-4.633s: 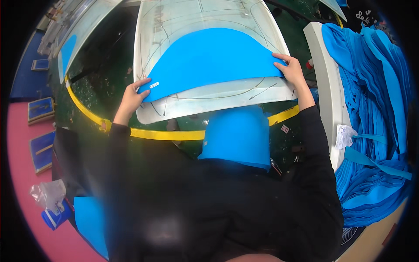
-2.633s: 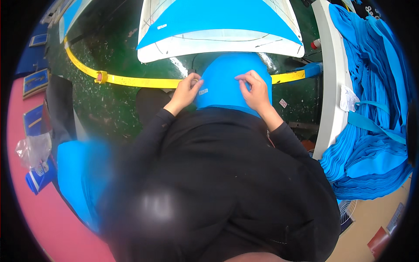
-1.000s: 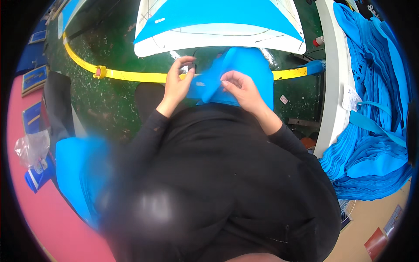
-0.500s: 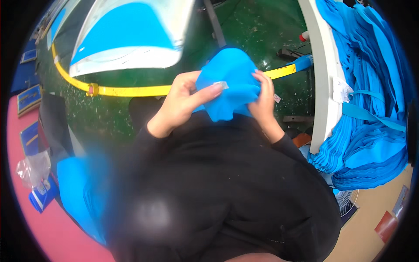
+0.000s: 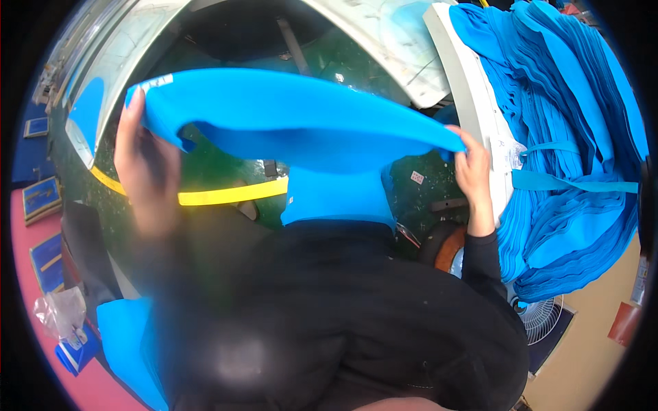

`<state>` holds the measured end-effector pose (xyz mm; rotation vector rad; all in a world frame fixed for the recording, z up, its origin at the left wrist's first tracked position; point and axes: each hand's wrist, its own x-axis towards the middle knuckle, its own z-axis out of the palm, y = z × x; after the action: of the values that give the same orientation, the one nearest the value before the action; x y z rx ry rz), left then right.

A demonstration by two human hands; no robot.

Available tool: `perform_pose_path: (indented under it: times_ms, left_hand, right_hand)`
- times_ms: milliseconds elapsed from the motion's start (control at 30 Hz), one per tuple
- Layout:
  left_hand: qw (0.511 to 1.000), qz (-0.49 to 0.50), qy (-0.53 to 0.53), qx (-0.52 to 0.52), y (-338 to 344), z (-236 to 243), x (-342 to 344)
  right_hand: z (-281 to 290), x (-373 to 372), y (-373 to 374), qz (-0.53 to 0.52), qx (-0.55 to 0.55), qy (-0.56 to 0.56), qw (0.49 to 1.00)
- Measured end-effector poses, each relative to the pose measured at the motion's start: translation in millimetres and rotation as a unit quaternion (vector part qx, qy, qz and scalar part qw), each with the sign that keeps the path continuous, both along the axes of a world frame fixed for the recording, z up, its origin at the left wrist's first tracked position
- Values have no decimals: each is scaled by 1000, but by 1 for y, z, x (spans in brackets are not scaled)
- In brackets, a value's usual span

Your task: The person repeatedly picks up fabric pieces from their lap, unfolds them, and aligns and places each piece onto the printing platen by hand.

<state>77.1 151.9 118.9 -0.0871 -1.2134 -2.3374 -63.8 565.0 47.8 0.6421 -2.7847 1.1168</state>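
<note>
A blue fabric piece (image 5: 295,113) is stretched out in the air between my two hands, its lower edge sagging in a curve. My left hand (image 5: 144,151), partly blurred, pinches its left end beside a small white label (image 5: 159,83). At the other end, my right hand (image 5: 473,164) grips the narrow right corner between thumb and fingers. Below the held piece, more blue fabric (image 5: 336,198) lies over my lap, with a small white tag on it.
Bundled stacks of blue fabric (image 5: 569,157) hang over a white rail (image 5: 480,89) at the right. White curved panels (image 5: 404,51) stand ahead, above the green floor. A yellow bar (image 5: 233,194) crosses in front. A fan (image 5: 539,320) is at lower right, a pink surface (image 5: 75,370) at left.
The fabric was bunched close between my hands; now it is spread wide. My left hand has moved left and my right hand right. The white panels ahead have shifted in view.
</note>
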Motion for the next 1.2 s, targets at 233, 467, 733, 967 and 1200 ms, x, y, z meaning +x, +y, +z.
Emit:
perform_pose_path:
  times_ms: [233,467,733,967,1200]
  left_hand:
    - [971,92,-220,-28,-97,-31,-84]
    - [944,162,-255,-132,-151,-13,-121]
    - [896,-7,-331,-296,-166,-66,-98]
    - [862,-55,-405,-299,-150,-125,-67]
    - [838,-61,-435,-325,-137,-137,-46]
  right_hand:
    - [-3,-107,-54,-2,-277,-148,949]
    - [26,-216,-132,47,-301,-121,945]
    - [-25,-235,-133,107,-338,-278,893]
    - [-78,-199,-118,56,-172,-259,949]
    - [-104,-176,-98,83,-68,15,994]
